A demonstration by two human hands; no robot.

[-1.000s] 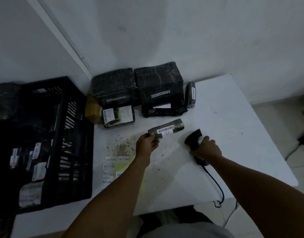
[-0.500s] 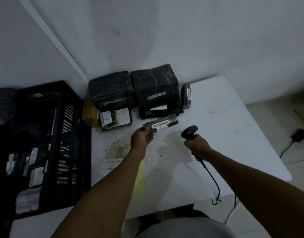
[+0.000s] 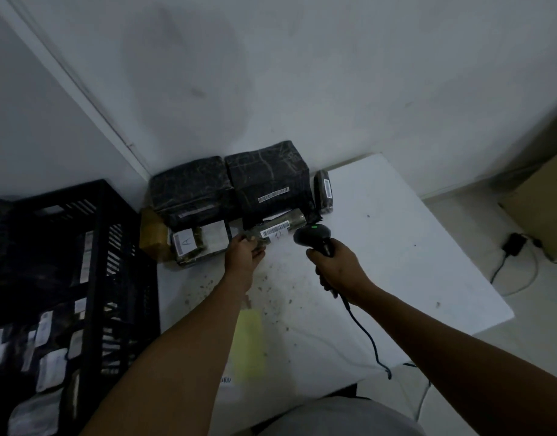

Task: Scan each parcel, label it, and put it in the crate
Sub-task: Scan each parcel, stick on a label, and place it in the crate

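Parcels in glossy crinkled black plastic wrap; crate black slatted plastic; table matt white.

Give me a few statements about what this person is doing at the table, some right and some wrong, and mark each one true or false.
1. The right hand holds a black barcode scanner. True.
2. The left hand is empty. False: it holds a small parcel by one end.
3. A green light shows on top of the scanner. True.
4. The black crate stands to the right of the table. False: it stands to the left, with labelled parcels inside.
5. The held parcel has no barcode. False: a white barcode strip faces up on it.
6. A flat parcel marked "A" lies on the table near the crate. True.
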